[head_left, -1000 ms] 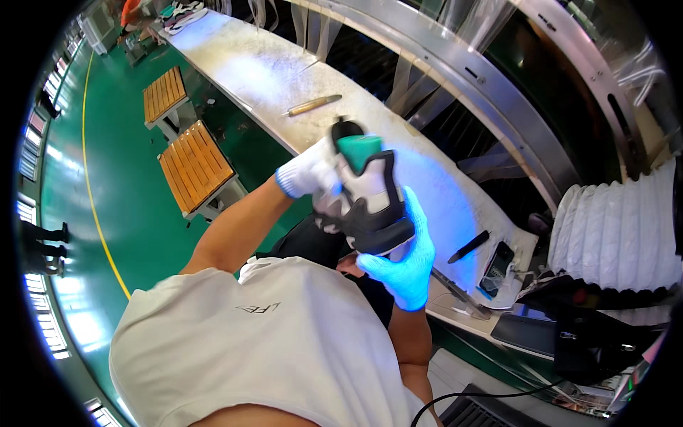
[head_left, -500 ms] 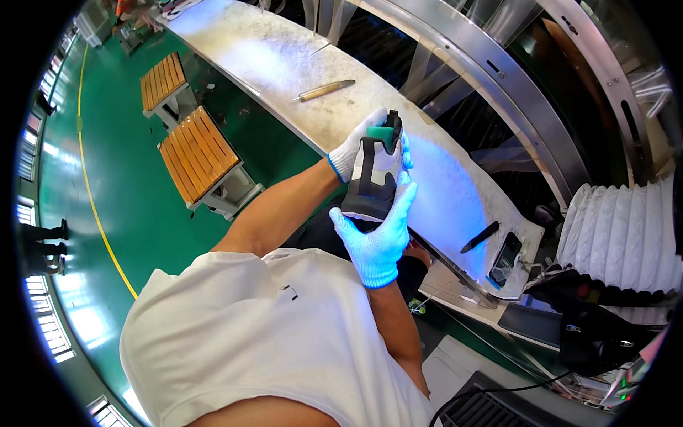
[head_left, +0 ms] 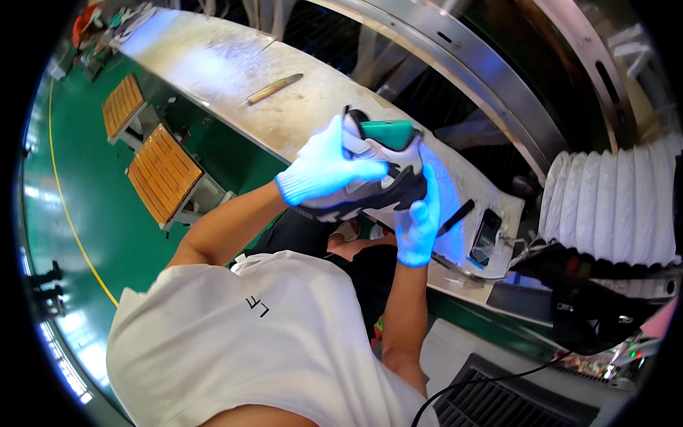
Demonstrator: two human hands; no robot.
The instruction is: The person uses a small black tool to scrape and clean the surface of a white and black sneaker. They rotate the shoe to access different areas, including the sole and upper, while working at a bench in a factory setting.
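Note:
A grey, white and black sneaker (head_left: 407,186) is held up in front of me, its side toward me, over the near edge of the workbench. A green shoe last (head_left: 388,133) fills its opening. My left hand (head_left: 329,164), in a white glove lit blue, is closed over the upper on the left, its thumb lying across the side. My right hand (head_left: 418,226), gloved the same way, grips the sneaker's right end from below and behind. The sneaker hides some of the right fingers.
On the workbench (head_left: 213,67) lie a wooden-handled pointed tool (head_left: 274,89), a black pen-like tool (head_left: 457,217) and a phone (head_left: 486,233). Metal machine framing runs behind it. A white ribbed duct (head_left: 605,206) stands right. Slatted wooden stools (head_left: 162,174) stand left; a person (head_left: 87,25) is far off.
The sneaker has turned from end-on to side-on. My left hand has shifted from its far side onto the upper, and my right from the near end to the right end. The view has shifted slightly.

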